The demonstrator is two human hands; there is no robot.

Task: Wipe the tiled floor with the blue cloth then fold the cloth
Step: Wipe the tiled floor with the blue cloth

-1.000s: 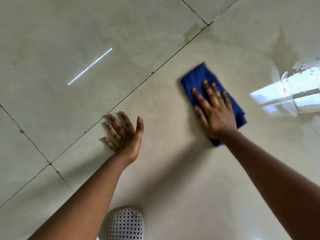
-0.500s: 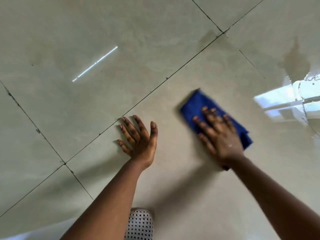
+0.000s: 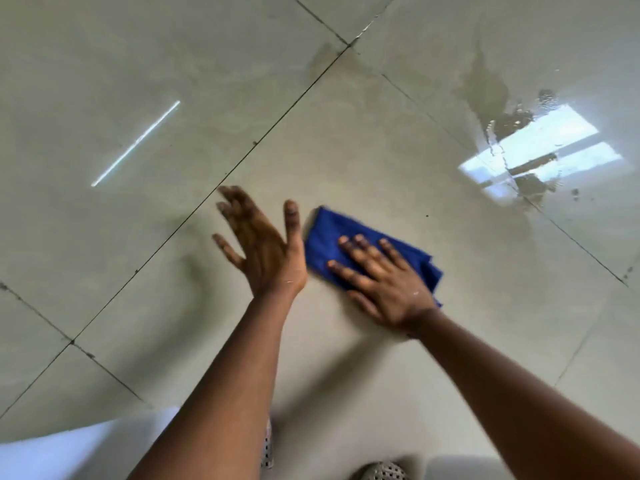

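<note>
Pressing flat on the blue cloth [image 3: 325,245], right hand [image 3: 388,285] with fingers spread, palm down, pinning rather than pinching. Lying on the tiled floor [image 3: 363,161], long axis running from the corner nearest the left thumb away and down to the bunched end past the right wrist. Hovering just beside that near corner, left hand [image 3: 263,247], fingers splayed, gripping nothing, blurred. Probably mid-wipe; wet patch [image 3: 491,88] well beyond the cloth's far side, nearer the right hand.
</note>
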